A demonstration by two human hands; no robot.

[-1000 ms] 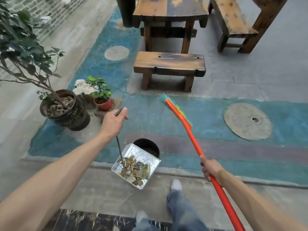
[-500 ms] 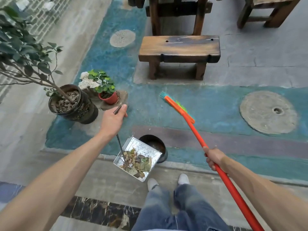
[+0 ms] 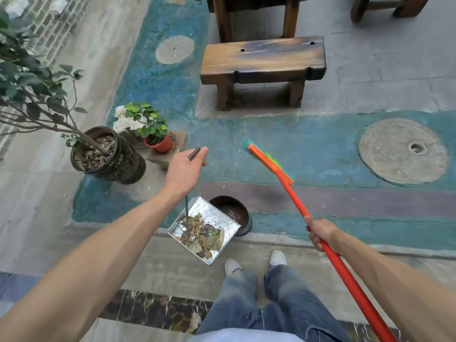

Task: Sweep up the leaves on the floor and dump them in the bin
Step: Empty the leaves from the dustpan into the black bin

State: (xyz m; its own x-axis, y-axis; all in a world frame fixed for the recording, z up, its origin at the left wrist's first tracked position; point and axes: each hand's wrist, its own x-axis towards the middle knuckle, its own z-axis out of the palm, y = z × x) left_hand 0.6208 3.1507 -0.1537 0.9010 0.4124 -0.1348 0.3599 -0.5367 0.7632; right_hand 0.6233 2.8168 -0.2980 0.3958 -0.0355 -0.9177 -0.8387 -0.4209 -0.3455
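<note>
My left hand (image 3: 183, 172) grips the top of a thin metal handle, and a shiny metal dustpan (image 3: 217, 218) hangs from it above the floor. Dry leaves (image 3: 203, 234) lie piled in the dustpan's near end. Just beyond the pan, partly covered by its far corner, stands a small round black bin (image 3: 234, 212). My right hand (image 3: 319, 232) is closed around the orange broom (image 3: 291, 191); its green and teal bristled head is raised off the ground, pointing up and left.
A large dark pot with a leafy shrub (image 3: 108, 156) and a small red potted plant (image 3: 158, 140) stand to the left. A wooden stool (image 3: 264, 62) is ahead. A round stone disc (image 3: 402, 150) lies in the floor at right. My feet (image 3: 254, 262) are just behind the dustpan.
I have stepped forward, so bin, pots and stool sit closer and lower in view. The dustpan stays hanging over the near side of the bin, leaves still inside. The broom remains raised.
</note>
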